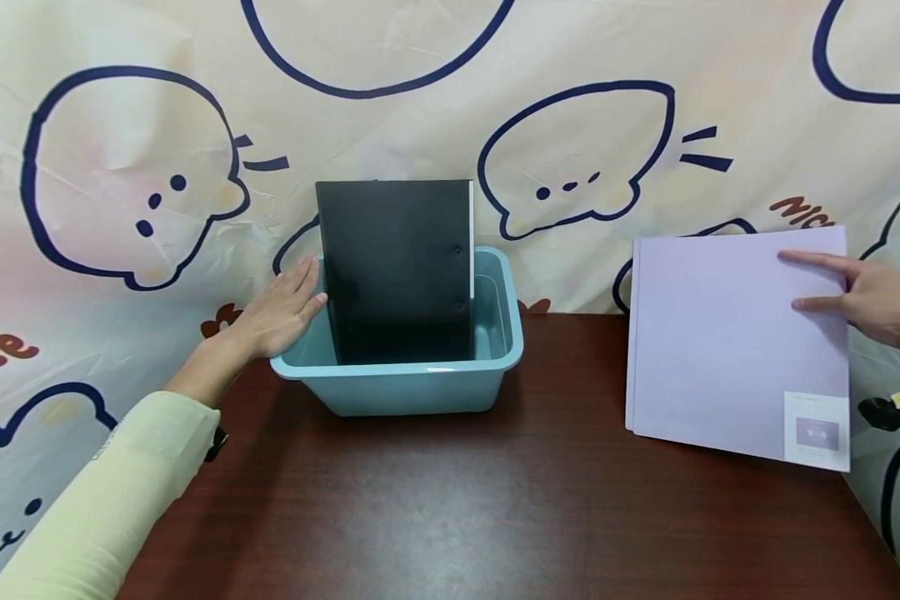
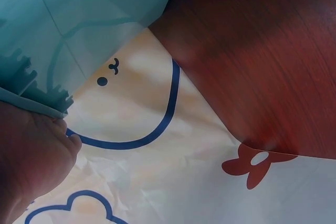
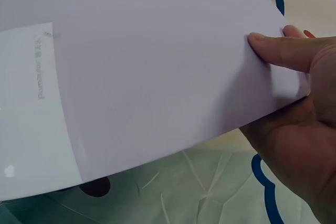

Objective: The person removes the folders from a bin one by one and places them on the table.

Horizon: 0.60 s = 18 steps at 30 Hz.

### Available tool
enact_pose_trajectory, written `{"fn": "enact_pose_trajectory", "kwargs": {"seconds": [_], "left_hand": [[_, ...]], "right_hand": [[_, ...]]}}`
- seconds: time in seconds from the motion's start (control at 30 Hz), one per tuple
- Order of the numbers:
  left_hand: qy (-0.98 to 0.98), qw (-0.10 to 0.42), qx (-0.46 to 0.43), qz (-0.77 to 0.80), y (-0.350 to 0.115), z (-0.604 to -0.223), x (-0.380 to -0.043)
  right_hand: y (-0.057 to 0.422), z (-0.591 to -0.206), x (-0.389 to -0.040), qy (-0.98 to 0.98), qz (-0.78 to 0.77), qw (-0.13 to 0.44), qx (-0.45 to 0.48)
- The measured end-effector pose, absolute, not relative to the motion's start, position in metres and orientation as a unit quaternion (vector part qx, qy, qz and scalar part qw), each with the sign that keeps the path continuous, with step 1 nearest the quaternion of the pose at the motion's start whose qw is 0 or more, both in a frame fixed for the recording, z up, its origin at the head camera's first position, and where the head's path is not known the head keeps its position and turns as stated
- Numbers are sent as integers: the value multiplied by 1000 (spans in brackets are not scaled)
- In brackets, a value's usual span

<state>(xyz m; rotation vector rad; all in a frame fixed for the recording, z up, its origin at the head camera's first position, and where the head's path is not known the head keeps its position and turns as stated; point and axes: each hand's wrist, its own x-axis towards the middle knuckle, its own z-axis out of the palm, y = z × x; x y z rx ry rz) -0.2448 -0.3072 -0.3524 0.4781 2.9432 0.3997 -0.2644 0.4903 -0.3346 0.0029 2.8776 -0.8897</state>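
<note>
Two hands showed; the left hand (image 1: 281, 312) lay over the left rim of a blue bin (image 1: 405, 396), its grip loose and its fingers straight; the thumb's tip reached the left edge of a black folder (image 1: 393, 267), though whether it pressed there could not be told; the black folder stood upright inside the bin, rising well above the rim, with a white strip along its right edge. The right hand (image 1: 885, 292) held a lilac folder (image 1: 720, 333) near its upper right corner, the grip pinching it with digits on the front face and part of the hand behind; the lilac folder was well apart from the bin, at the right end of the bench (image 1: 532, 500), its lower edge slanting; whether it touched the bench could not be made out; a white label (image 1: 798, 446) sat on its lower right corner, bearing a purple rectangle. The bin rested on the dark brown bench, near the back; a cream cloth (image 1: 375, 142) with dark blue animal outlines hung behind; a pale green sleeve (image 1: 120, 492) covered the left forearm.
</note>
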Motion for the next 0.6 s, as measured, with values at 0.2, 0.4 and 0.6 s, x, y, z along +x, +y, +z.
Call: {"fn": "enact_pose_trajectory", "kwargs": {"seconds": [0.2, 0.4, 0.6], "left_hand": [[976, 75, 159, 132, -307, -351, -245], [975, 75, 160, 133, -308, -351, -246], [975, 73, 163, 134, -308, -351, -246]], "right_hand": [[487, -346, -268, 957, -282, 67, 6], [483, -359, -270, 956, -280, 86, -14], [484, -373, -274, 966, -238, 91, -40]]}}
